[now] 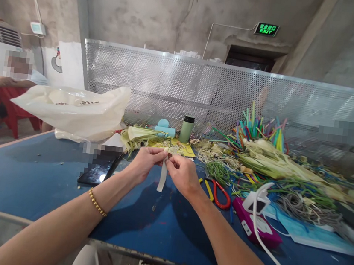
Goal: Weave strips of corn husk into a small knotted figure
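Observation:
Over the middle of the blue table (45, 176), my left hand (145, 163) and my right hand (184, 174) meet fingertip to fingertip. Both are closed in a pinch on the upper end of a narrow pale strip (162, 178), whose free end hangs down between them. What the strip is made of, I cannot tell. Just beyond my fingers lie pale green corn husks (144, 135) and a yellow sheet (187, 149). Red-handled scissors (225, 198) rest to the right of my right hand.
A white plastic bag (83, 106) and a dark tablet-like device (96, 174) lie left. Behind my hands stands a green bottle (187, 129). On the right are a purple power strip (258, 230), grey cord (306, 206), more husks (276, 162) and a blue mask (315, 235). A person (25, 79) sits far left.

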`<state>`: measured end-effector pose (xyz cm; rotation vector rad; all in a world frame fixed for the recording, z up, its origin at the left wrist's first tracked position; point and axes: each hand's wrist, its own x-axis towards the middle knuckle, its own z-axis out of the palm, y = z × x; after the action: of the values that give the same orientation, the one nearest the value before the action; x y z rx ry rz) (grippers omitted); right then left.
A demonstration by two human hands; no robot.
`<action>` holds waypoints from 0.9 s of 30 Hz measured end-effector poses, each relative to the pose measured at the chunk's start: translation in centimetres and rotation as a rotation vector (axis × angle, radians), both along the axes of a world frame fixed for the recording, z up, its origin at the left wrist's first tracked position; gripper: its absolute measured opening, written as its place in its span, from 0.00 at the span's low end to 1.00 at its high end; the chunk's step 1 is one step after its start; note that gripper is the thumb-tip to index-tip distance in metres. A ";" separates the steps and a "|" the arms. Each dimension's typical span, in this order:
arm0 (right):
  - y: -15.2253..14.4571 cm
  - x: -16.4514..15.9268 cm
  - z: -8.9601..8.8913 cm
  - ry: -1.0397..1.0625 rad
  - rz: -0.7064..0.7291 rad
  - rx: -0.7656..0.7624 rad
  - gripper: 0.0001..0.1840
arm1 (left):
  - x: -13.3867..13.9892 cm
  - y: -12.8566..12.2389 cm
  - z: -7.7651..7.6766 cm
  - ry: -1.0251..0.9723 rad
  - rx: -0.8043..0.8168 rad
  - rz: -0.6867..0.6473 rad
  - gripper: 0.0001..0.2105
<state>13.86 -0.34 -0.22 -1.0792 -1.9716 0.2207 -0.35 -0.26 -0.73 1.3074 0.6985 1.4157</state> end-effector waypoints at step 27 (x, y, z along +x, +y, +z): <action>0.2 1.0 1.2 0.353 0.145 -0.334 0.10 | 0.3 -0.3 0.6 0.186 0.148 0.116 0.06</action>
<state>14.89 -0.19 1.01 -1.0197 -1.7270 0.7877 -0.01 -0.61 -0.09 1.5500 0.8165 1.4740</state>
